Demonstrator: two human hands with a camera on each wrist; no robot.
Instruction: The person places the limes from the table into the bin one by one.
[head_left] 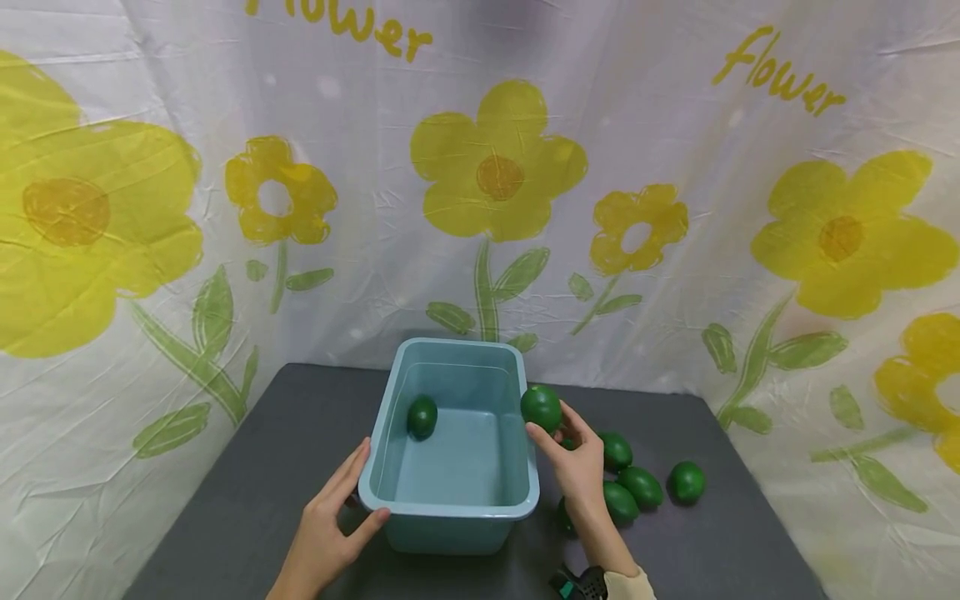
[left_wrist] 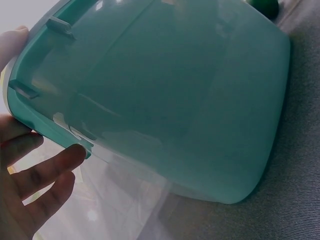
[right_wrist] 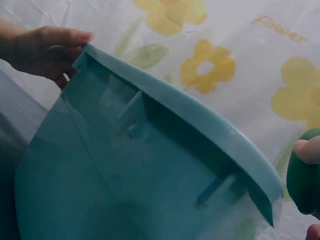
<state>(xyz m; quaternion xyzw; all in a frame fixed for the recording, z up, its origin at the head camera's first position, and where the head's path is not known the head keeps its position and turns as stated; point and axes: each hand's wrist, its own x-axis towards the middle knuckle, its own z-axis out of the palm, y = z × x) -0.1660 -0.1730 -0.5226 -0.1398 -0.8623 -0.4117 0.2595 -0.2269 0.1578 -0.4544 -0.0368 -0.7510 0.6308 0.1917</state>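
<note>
Loosely spread left hand (head_left: 328, 518), right hand (head_left: 582, 465) gripping fruit (head_left: 541, 407)

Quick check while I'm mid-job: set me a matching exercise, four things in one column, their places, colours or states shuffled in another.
1. left hand
2. right hand
3. bin
4. table

A. holding a green fruit at the bin's right side
B. dark grey
C. on the bin's near left corner
D. blue-green, another fruit inside

Pairs: 1-C, 2-A, 3-D, 4-B

Bin (head_left: 450, 535) from above (2 close-ups)
</note>
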